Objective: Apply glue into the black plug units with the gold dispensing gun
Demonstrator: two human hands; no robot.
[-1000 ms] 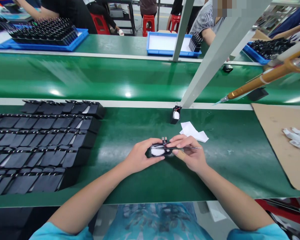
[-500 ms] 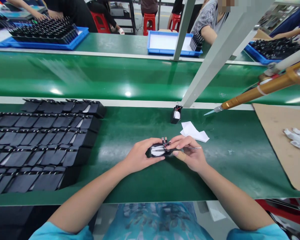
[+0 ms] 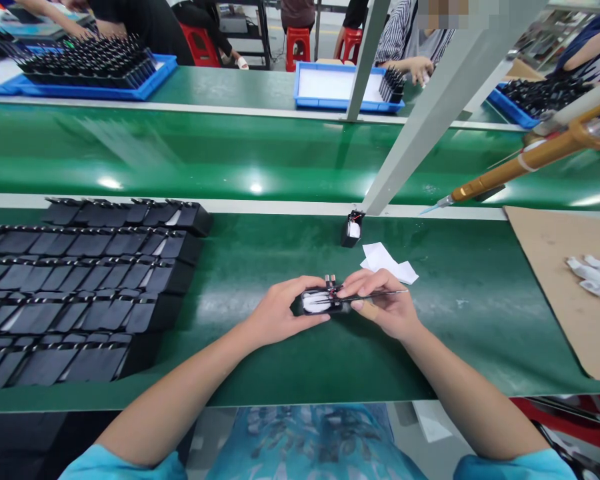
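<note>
My left hand (image 3: 277,310) is closed around a black power adapter housing (image 3: 296,305), gripping it by its left end and long sides. The housing lies open side up on the green bench, with white filling (image 3: 316,303) inside and two metal prongs (image 3: 330,279) pointing away from me. In my right hand (image 3: 393,310) is a pair of thin metal tweezers (image 3: 344,299), pinched between thumb and fingers. Their tips point left over the white filling; whether they touch it I cannot tell. My right fingers partly hide the housing's right end.
Rows of black housings (image 3: 100,273) fill the left side. Beyond my hands stand another open housing (image 3: 353,229) and pieces of white paper (image 3: 387,263). An orange-gold tool (image 3: 510,172) hangs at right above cardboard (image 3: 545,267) with white gloves (image 3: 597,277). A slanted post (image 3: 430,113) rises ahead.
My right hand and the tweezers have shifted slightly right. The left hand stays on the housing. The hanging tool has swung a little right and up; across the bench, a co-worker's hand has moved.
</note>
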